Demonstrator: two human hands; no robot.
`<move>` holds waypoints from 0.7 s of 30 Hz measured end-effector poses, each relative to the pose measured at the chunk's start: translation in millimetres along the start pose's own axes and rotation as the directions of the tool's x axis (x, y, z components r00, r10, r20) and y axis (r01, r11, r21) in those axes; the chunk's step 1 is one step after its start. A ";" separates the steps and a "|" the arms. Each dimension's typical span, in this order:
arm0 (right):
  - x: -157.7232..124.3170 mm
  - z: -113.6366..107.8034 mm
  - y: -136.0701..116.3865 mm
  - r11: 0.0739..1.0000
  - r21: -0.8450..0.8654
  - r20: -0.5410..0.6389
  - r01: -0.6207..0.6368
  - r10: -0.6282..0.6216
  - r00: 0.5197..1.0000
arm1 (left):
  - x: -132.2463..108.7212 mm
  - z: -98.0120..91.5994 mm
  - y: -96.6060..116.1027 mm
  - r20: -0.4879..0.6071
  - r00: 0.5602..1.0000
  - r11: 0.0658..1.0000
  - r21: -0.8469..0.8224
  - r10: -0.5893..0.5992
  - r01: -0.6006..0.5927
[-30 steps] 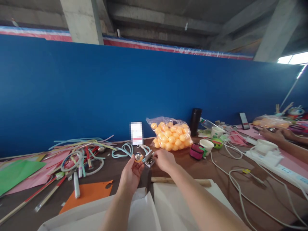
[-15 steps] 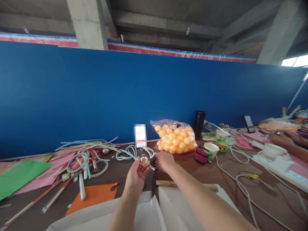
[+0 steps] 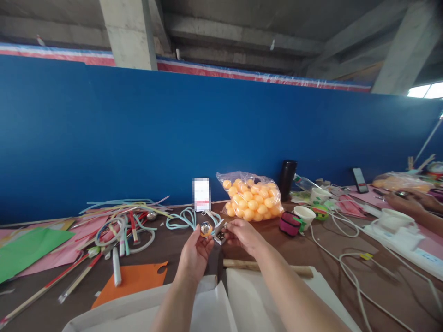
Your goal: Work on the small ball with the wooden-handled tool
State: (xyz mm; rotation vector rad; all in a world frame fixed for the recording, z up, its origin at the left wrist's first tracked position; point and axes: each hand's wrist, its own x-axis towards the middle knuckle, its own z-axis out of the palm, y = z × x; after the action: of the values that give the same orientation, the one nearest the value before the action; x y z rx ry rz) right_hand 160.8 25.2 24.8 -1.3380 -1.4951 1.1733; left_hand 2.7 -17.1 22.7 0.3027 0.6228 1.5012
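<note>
In the head view, my left hand grips a small round piece with a shiny silver face and an orange rim between thumb and fingers. Just right of it a small white box stands open, with dark shiny bits inside. My right hand is at the box's right side, its thumb and fingertips pressed together; whatever they pinch is too small to make out. Behind both hands lie loops of pale blue tubing. A clear bag of orange balls sits behind my right hand.
A phone-like screen leans on the blue partition. Left are coloured tubes and sticks and an orange sheet. A wooden rod lies before me. Right are a black bottle, paper cups, cables, and another person's hands.
My right hand has drawn back slightly to the right, uncovering more of the small white box. The left hand still holds the shiny round piece in nearly the same place.
</note>
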 end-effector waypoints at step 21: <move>-32.9 9.4 -15.0 0.778 0.628 0.106 -0.014 -0.068 0.992 | -12.6 7.1 2.9 0.109 0.994 0.996 0.091 0.008 -0.018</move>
State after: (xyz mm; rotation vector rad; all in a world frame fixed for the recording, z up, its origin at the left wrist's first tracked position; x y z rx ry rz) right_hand 152.2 -8.8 37.6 -0.7859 -1.0379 1.5805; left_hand 4.9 -27.8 32.5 0.4571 0.6048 1.4605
